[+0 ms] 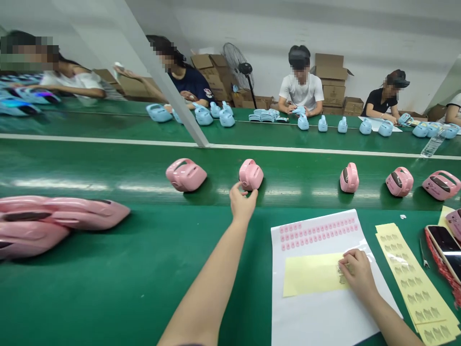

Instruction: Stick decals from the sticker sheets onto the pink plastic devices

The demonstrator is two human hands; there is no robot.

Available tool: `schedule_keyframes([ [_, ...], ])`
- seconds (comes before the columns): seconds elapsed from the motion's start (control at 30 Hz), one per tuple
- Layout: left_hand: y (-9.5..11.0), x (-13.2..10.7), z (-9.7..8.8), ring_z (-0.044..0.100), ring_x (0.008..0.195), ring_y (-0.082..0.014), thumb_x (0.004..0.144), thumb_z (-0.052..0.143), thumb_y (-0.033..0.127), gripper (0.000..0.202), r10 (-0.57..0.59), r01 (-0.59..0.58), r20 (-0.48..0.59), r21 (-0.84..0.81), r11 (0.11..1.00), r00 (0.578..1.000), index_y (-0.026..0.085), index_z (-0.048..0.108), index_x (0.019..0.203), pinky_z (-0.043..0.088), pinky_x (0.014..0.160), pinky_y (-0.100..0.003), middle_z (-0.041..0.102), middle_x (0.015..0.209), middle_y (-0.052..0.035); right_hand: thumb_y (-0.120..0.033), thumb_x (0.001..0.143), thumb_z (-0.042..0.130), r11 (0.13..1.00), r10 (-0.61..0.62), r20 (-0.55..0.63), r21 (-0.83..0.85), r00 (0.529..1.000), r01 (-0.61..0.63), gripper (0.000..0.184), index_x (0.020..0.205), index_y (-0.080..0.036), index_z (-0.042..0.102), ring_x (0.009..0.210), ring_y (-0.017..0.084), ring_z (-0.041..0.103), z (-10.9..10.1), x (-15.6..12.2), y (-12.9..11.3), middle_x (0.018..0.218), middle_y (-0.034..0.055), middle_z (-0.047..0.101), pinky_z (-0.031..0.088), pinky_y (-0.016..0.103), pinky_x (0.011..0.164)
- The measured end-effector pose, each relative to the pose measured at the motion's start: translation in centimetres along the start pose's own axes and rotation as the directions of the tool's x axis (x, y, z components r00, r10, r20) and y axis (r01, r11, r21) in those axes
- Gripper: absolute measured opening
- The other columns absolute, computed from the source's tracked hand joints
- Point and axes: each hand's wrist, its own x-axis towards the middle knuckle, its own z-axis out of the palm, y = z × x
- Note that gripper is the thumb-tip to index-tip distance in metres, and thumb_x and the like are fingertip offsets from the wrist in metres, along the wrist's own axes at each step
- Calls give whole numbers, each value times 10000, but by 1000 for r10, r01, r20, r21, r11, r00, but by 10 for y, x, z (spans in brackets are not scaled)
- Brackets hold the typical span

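My left hand (243, 204) reaches out to a small pink plastic case with a carry handle (252, 174), which stands on the green belt. Thumb and fingers are around its near lower side. My right hand (357, 273) rests on a yellow sticker sheet (309, 276), its fingertips pinched at the small grey stickers (341, 278) near the sheet's right end. Exactly what lies between those fingertips is partly hidden. Under the yellow sheet is a white sheet (306, 322), with rows of small pink stickers (317, 233) along its top.
More pink cases stand on the belt left (186, 175) and right (349, 178); others (54, 221) pile up at left. Yellow sticker strips (410, 274), tweezers (424, 252) and a phone (446, 245) lie right. A slanted post (169, 86) rises beyond. Co-workers (301, 86) sit opposite with blue cases (226, 117).
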Motion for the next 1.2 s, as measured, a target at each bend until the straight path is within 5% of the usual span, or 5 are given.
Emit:
schedule_keyframes([
  [0.2,4,64,14,626,735,-155,785,562,187,458,-194,195,25,-85,977,981,135,388,1205,518,579,-264,533,1109,-124,-229,737,467,999,0,171,46,985,-8,111,630,-229,493,742,214,510,-11,2,-8,753,39,547,388,389,693],
  [0.43,25,51,10,600,758,-145,848,523,283,212,-244,259,183,-68,963,953,133,558,993,516,648,-324,606,926,-38,-374,817,354,976,76,118,195,990,-99,278,599,-222,437,721,195,485,-21,8,-19,702,27,509,389,376,699],
  [0.77,61,-96,-46,627,542,-157,643,650,360,194,105,-50,304,-182,982,947,194,555,674,506,514,-233,586,531,55,-395,795,451,916,164,-101,384,981,-114,341,1094,-238,498,991,236,490,-16,9,-16,1016,79,554,385,423,879],
  [0.93,36,-190,-36,582,444,-113,781,521,388,206,524,-543,334,-40,839,784,220,611,703,469,472,-192,633,551,32,-370,774,498,861,199,-101,493,975,-125,571,1296,-238,306,813,191,528,-15,12,-61,938,55,549,444,392,796],
  [1.2,11,-244,-24,682,747,-197,855,423,224,268,578,-609,501,-121,784,644,257,635,1016,545,675,-269,717,910,-46,-198,686,513,606,247,101,760,964,-235,764,1356,-247,148,1052,213,546,5,9,-94,1152,92,542,495,343,793],
])
